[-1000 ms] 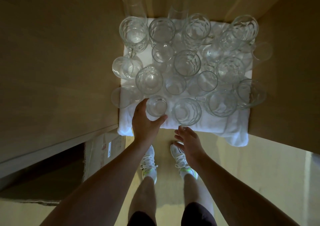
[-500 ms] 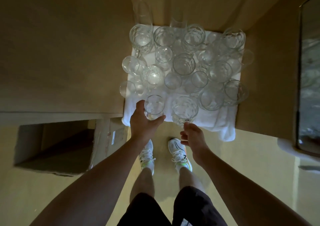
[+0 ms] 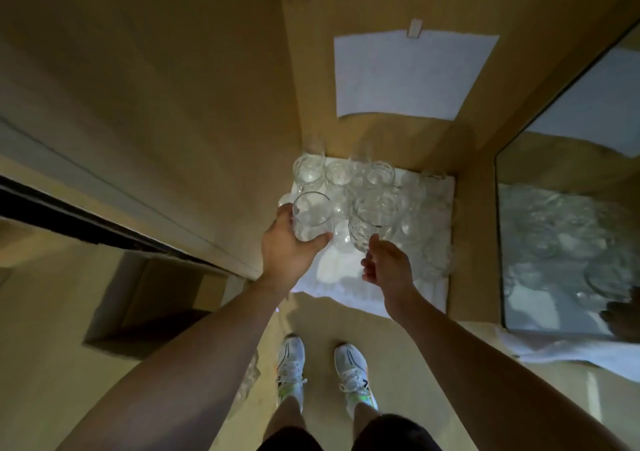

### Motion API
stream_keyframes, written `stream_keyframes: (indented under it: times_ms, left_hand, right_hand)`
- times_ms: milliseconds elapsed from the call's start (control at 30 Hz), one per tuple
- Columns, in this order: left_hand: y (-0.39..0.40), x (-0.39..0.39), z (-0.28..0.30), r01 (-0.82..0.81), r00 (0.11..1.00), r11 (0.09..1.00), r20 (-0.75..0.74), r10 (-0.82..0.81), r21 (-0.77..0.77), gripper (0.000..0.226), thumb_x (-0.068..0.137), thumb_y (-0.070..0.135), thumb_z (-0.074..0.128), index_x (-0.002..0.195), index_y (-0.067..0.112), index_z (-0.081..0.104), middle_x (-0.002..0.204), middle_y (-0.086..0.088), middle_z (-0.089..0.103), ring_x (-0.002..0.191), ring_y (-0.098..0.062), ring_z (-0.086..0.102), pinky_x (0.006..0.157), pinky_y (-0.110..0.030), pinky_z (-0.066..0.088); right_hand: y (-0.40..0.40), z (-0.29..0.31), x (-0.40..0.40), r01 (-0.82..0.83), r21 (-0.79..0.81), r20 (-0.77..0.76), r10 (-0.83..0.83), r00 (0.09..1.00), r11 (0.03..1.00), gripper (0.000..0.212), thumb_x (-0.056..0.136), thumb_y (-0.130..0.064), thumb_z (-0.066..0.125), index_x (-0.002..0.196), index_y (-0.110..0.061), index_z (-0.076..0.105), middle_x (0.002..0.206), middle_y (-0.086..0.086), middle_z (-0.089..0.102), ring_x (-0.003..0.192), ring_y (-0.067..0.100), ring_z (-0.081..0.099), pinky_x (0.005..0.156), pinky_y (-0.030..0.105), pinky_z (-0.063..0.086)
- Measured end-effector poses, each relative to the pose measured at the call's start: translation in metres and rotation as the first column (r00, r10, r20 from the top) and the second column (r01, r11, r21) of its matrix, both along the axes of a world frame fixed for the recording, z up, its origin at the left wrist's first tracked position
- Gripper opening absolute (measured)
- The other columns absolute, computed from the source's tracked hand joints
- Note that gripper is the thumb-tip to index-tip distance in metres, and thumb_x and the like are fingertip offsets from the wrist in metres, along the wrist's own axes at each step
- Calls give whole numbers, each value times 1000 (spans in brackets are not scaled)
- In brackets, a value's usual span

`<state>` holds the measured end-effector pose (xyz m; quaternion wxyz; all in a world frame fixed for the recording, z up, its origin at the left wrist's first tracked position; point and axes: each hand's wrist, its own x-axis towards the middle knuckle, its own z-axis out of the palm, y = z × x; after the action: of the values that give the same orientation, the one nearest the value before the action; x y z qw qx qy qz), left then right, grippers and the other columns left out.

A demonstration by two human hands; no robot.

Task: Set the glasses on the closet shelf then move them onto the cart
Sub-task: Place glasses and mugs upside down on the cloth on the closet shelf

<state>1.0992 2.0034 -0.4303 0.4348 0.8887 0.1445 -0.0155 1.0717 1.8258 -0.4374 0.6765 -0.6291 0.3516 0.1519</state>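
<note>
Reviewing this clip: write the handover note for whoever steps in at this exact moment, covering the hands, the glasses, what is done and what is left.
Left hand: grips a plain tumbler, lifted above the white towel.
Right hand: holds a patterned stemmed glass from below, also raised.
Other glasses: many stand crowded on the towel on the closet shelf, toward the back and right.
Done: glasses are set on the shelf; the first two are picked up.
Left: carry these two to the cart, which is not in view, then move the rest over. A mirror is at the right.
</note>
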Motion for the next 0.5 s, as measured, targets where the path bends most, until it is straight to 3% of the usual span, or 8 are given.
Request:
stream_keyframes:
  times_ms: [133,267,333,433,500]
  left_hand:
    - [-3,19,57,-34,997,999,72,36,-28,70,65,50,89,121,29,53,104,14,66,99,-15,66,85,-32,54]
    - [-12,36,120,-53,981,999,184,54,-11,66,72,39,90,123,15,56,94,13,58,86,-13,57,63,-10,37]
    - [-15,41,148,-73,970,997,231,74,-12,64,73,37,89,122,12,56,89,14,55,83,-13,54,59,-7,35]
    - [-18,47,183,-96,951,995,295,93,-4,61,72,43,88,117,15,57,92,10,59,86,-15,58,67,-22,39]
    - [-19,48,205,-116,938,993,328,113,-9,59,71,46,87,113,16,57,93,7,61,87,-19,61,70,-28,44]
  right_hand:
    - [0,47,23,-9,40,115,4,993,999,35,100,-38,60,74,-15,55,61,0,52,63,18,48,64,32,47]
    - [0,95,49,-4,39,178,-3,984,999,36,101,-42,57,78,-14,57,64,2,53,59,15,50,63,32,50]
    - [-1,117,61,-13,41,214,4,977,999,34,101,-44,57,80,-17,59,61,-1,54,56,13,50,63,31,51]
    - [1,150,75,-33,44,293,19,956,998,30,102,-46,54,83,-22,57,55,-5,51,50,11,45,52,26,44]
    - [2,172,79,-54,59,353,30,935,997,25,103,-45,53,96,-23,60,55,-9,55,57,12,48,60,30,46]
